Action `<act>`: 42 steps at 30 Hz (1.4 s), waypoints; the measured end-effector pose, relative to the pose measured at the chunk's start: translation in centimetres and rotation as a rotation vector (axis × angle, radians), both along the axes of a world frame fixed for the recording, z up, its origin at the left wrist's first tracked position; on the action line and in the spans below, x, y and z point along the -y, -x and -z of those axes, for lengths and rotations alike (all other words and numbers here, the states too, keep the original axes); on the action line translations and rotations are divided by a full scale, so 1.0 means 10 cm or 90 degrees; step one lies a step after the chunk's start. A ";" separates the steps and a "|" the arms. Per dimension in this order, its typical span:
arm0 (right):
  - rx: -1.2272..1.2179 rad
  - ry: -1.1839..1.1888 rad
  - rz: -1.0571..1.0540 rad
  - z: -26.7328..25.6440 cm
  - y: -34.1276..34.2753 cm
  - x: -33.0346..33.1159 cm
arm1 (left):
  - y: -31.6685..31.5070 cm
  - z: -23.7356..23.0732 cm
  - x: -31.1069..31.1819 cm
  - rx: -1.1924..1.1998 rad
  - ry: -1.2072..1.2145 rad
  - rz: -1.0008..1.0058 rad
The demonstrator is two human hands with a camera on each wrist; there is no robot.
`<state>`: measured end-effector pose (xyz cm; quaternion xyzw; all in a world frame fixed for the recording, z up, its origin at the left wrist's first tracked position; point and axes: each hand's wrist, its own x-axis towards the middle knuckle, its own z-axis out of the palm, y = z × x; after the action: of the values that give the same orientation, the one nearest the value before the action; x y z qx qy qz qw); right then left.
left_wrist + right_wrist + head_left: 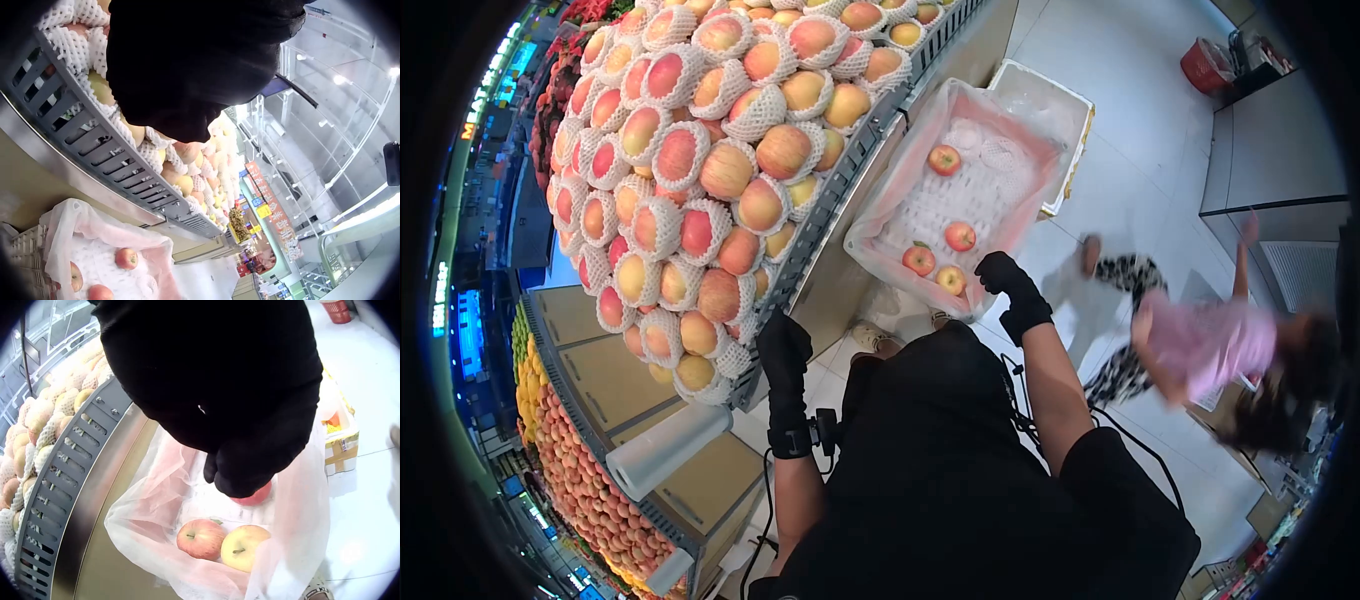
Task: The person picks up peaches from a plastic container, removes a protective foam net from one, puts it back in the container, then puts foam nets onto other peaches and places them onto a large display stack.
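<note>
My left hand, in a black glove, is at the slatted grey rim of the fruit display, beside apples in white foam nets. The left wrist view shows mostly the back of this glove, and its fingers are hidden. My right hand, also gloved in black, hangs with loosely curled fingers over the near right side of a pink-lined crate. Several unwrapped apples lie in the crate. A red apple shows just past the right fingertips, partly covered by them; a yellowish apple lies nearby.
A white foam box stands behind the crate. To the right, a person in a pink top is blurred on the pale tiled floor. A roll of plastic bags hangs at the display's near corner. Cables run beside my body.
</note>
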<state>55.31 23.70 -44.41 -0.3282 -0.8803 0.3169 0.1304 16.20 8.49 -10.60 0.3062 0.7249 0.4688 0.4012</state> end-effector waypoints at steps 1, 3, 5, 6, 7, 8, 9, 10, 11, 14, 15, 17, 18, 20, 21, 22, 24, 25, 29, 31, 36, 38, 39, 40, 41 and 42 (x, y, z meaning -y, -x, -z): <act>0.014 0.027 0.001 0.05 -0.04 -0.03 | -0.04 -0.01 -0.01 0.009 0.007 -0.015; 0.150 0.039 -0.039 -0.34 0.05 -0.13 | -0.12 -0.07 -0.05 0.015 0.016 -0.036; 0.182 0.196 0.042 -0.52 0.16 -0.12 | -0.20 -0.17 -0.09 0.010 0.029 -0.049; 0.092 0.361 0.165 -0.47 0.18 -0.11 | -0.22 -0.19 -0.10 0.007 0.026 -0.044; 0.081 0.344 0.179 -0.49 0.20 -0.12 | -0.23 -0.20 -0.10 0.004 0.023 -0.039; 0.070 0.327 0.194 -0.47 0.21 -0.14 | -0.23 -0.22 -0.09 0.001 0.020 -0.035; 0.135 0.130 0.097 -0.46 0.22 -0.17 | -0.23 -0.22 -0.09 -0.001 0.017 -0.032; 0.184 0.043 0.036 -0.43 0.24 -0.20 | -0.24 -0.23 -0.08 -0.002 0.016 -0.029; 0.225 -0.050 -0.021 -0.45 0.27 -0.24 | -0.24 -0.24 -0.07 -0.004 0.015 -0.026; 0.206 0.019 0.008 -0.40 0.30 -0.32 | -0.24 -0.26 -0.02 0.007 0.027 -0.031; 0.125 0.056 0.077 -0.28 0.31 -0.29 | -0.23 -0.25 0.00 0.011 0.021 -0.032; 0.029 0.195 0.251 -0.15 0.34 -0.31 | -0.19 -0.21 0.05 0.019 0.009 -0.033; 0.014 0.299 0.357 -0.27 0.42 -0.33 | -0.20 -0.22 0.06 0.018 0.011 -0.040; 0.008 0.420 0.491 -0.36 0.54 -0.37 | -0.22 -0.24 0.06 0.017 0.016 -0.052; 0.016 0.437 0.518 -0.32 0.59 -0.41 | -0.22 -0.24 0.07 0.014 0.014 -0.046; 0.024 0.454 0.547 -0.30 0.62 -0.45 | -0.21 -0.24 0.09 0.010 0.011 -0.040; 0.068 0.453 0.544 -0.13 0.66 -0.52 | -0.20 -0.22 0.10 0.013 0.004 -0.041; 0.090 0.452 0.542 -0.04 0.68 -0.53 | -0.20 -0.21 0.10 0.019 -0.001 -0.048; 0.094 0.382 0.542 0.11 0.78 -0.57 | -0.22 -0.22 0.10 0.017 -0.009 -0.046; 0.108 0.309 0.521 0.09 0.84 -0.59 | -0.24 -0.23 0.10 0.033 0.009 -0.061; 0.173 0.311 0.486 0.31 0.96 -0.59 | -0.25 -0.22 0.13 0.033 0.028 -0.076; 0.201 0.341 0.491 0.19 1.02 -0.55 | -0.24 -0.21 0.16 0.026 0.033 -0.081; 0.215 0.357 0.501 0.06 1.06 -0.54 | -0.24 -0.22 0.16 0.023 0.037 -0.083; 0.230 0.371 0.513 -0.03 1.09 -0.53 | -0.24 -0.23 0.17 0.021 0.042 -0.084; 0.239 0.364 0.517 0.01 1.12 -0.53 | -0.24 -0.23 0.17 0.020 0.047 -0.086; 0.249 0.357 0.523 0.05 1.15 -0.53 | -0.24 -0.23 0.17 0.022 0.044 -0.087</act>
<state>43.76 29.00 -44.91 -0.7207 -0.5690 0.3957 -0.0153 18.59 6.83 -8.33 0.2336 0.7527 0.4753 0.3911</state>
